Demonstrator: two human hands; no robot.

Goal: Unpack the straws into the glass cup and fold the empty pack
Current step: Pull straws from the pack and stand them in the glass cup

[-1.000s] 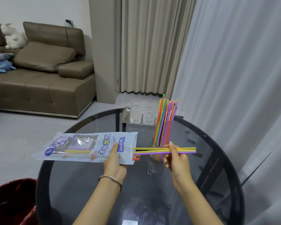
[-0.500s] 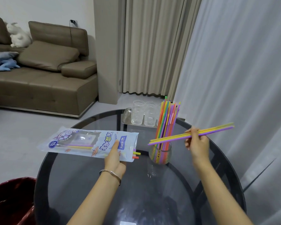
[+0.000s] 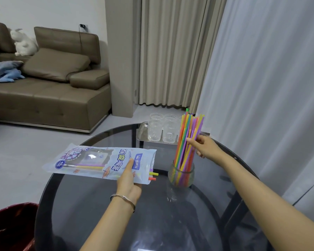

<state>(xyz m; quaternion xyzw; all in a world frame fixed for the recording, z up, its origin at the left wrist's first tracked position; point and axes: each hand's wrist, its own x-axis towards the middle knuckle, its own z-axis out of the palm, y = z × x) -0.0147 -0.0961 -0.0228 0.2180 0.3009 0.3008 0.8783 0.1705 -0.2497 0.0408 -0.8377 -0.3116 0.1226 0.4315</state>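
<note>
Now, left hand: gripping the pack as before, thumb on top, holding it level above the counter.
Right hand: pinching straws standing in the glass cup; half a second ago it was lifting a few aslant, now they are joining the bundle.
Pack: yellow and orange tips poking from its open end.
Behind: spare glasses sitting on a tray.
</note>
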